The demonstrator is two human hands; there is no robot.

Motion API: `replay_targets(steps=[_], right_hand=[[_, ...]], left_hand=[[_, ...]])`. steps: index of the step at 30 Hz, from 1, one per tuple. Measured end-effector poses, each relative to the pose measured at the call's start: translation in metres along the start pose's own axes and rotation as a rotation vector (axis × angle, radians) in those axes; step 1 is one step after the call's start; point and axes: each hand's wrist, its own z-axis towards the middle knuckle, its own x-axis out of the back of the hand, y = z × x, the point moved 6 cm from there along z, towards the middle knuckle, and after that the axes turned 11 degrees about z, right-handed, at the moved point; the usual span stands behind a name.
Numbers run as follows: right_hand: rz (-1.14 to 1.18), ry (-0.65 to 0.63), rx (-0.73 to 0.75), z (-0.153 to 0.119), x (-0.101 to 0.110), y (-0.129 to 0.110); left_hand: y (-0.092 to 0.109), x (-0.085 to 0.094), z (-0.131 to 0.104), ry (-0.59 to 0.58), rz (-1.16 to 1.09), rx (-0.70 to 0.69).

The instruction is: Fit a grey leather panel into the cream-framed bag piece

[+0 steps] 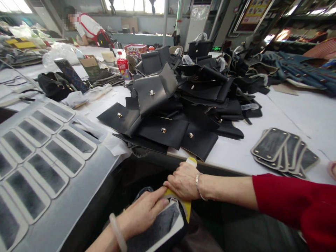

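My right hand (183,182), with a silver bangle at the wrist, is closed round a flat yellow-and-white piece (193,161). The piece's yellow lower part shows below the fist, against the end of a dark panel (160,229) with a pale border. What kind of tool or strip it is, I cannot make out. My left hand (144,211), with a pale bangle, lies on the panel with its fingers stretched toward the right fist, its index fingertip touching the yellow part. The panel sits on dark material over my lap, which partly hides in shadow.
Black leather pieces with metal clasps (154,94) lie heaped ahead. Pale-edged dark panels (47,168) cover a grey board at left. Riveted panels (273,143) are stacked at right on the white table (236,154). A red bottle (123,65) stands behind; a person (90,28) leans over farther back.
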Motion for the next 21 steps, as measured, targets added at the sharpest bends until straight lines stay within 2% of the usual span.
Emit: replay_targets(steps=[4, 11, 16, 21], right_hand=[[0.023, 0.020, -0.039, -0.003, -0.004, 0.000], [0.032, 0.014, -0.091, -0.007, -0.009, -0.003], [0.046, 0.024, -0.172, -0.018, -0.016, -0.009], [0.046, 0.051, -0.185, -0.027, -0.023, -0.025]], left_hand=[[0.006, 0.002, -0.001, -0.002, -0.014, -0.066], [0.012, 0.004, -0.002, 0.026, 0.025, -0.099], [0.014, 0.001, -0.006, 0.078, 0.115, -0.136], [0.016, -0.005, -0.013, 0.130, 0.284, -0.112]])
